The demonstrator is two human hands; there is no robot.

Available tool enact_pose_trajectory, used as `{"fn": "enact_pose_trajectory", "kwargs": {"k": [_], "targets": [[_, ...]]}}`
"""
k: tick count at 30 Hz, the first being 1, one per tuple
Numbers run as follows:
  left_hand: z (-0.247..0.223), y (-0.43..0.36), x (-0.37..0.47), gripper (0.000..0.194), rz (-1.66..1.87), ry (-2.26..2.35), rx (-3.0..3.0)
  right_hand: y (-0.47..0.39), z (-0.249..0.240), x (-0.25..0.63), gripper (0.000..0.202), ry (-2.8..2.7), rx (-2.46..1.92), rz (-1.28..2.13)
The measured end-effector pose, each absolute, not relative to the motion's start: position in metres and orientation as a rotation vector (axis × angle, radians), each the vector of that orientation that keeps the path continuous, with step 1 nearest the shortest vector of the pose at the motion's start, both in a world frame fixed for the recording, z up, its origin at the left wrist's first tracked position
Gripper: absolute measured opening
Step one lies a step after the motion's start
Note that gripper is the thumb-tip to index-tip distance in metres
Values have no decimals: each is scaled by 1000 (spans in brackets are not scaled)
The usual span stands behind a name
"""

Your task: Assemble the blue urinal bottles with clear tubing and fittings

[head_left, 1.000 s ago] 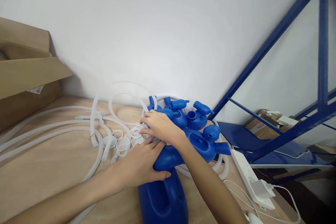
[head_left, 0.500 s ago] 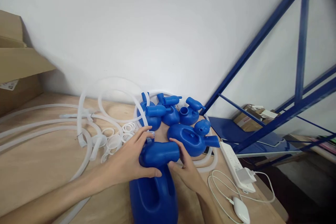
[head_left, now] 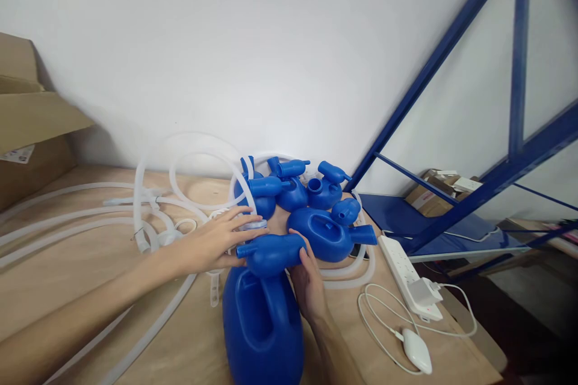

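Observation:
A blue plastic bottle [head_left: 239,337] with a moulded handle stands upright in front of me. Its blue spout piece [head_left: 273,254] sits across the neck, with a thin nozzle pointing left. My right hand [head_left: 309,283] is closed around the wide right end of this spout piece. On the other side, my left hand [head_left: 219,240] is open, fingers stretched out and apart over the nozzle end. Near its fingertips is a clear plastic piece [head_left: 253,225], close to the end of a translucent tube [head_left: 241,183]. A clear strap [head_left: 214,292] shows below that hand.
Several more blue bottles [head_left: 316,234] lie behind, against the wall. Translucent hoses [head_left: 90,210] run across the left of the table. At right are a white power strip [head_left: 404,271], a white charging device [head_left: 416,350] and a blue metal rack [head_left: 424,84]. A cardboard box [head_left: 40,114] stands far left.
My left hand has loosened from the spout piece and shifted left, uncovering the nozzle. My right hand has slid lower around the spout's wide end. The view has tilted slightly.

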State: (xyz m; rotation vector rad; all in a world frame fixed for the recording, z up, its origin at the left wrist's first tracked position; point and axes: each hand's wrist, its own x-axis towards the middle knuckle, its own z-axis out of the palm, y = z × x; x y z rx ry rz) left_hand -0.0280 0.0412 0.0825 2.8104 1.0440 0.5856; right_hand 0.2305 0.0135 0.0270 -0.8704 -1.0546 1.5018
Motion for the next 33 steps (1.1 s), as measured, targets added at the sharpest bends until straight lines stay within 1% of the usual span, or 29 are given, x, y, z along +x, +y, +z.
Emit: {"fn": "enact_pose_trajectory", "kwargs": {"k": [1, 4, 9, 12, 15, 16, 17, 20, 21, 22, 25, 27, 28, 30, 31, 32, 33], "targets": [[80, 43, -23, 53, 556, 1007, 2887, 13, 26, 230, 73, -1044, -849, 1499], [73, 47, -11, 41, 502, 924, 3066, 10, 24, 227, 77, -1078, -819, 1510], [63, 51, -3, 28, 443, 860, 3201, 8, 24, 226, 84, -1132, -798, 1508], [64, 50, -2, 27, 401, 835, 3256, 8, 26, 232, 87, -1158, -821, 1502], [66, 46, -2, 32, 357, 811, 3317, 0, 28, 246, 83, -1241, -895, 1496], [66, 44, -2, 33, 336, 799, 3342, -5, 28, 250, 84, -1297, -931, 1500], [66, 42, -2, 34, 315, 791, 3365, -10, 28, 254, 90, -1361, -969, 1499], [64, 39, -1, 34, 284, 801, 3397, -28, 23, 258, 136, -1522, -1072, 1429], [63, 39, 0, 35, 288, 815, 3397, -33, 21, 257, 143, -1554, -1099, 1391], [62, 40, 2, 35, 296, 835, 3392, -36, 20, 255, 144, -1575, -1122, 1357], [63, 46, 2, 35, 349, 934, 3354, -41, 17, 250, 128, -1591, -1140, 1305], [67, 52, -3, 35, 422, 1020, 3321, -40, 17, 249, 127, -1602, -1119, 1288], [70, 54, -7, 41, 471, 1054, 3306, -39, 16, 250, 128, -1614, -1106, 1281], [75, 59, -17, 67, 569, 1079, 3290, -37, 14, 253, 129, -1647, -1084, 1271], [77, 60, -22, 73, 600, 1069, 3285, -36, 13, 255, 129, -1660, -1079, 1267], [77, 61, -26, 71, 617, 1056, 3277, -35, 12, 257, 129, -1669, -1076, 1262], [75, 61, -29, 63, 623, 1053, 3264, -34, 11, 258, 129, -1677, -1077, 1256]]}}
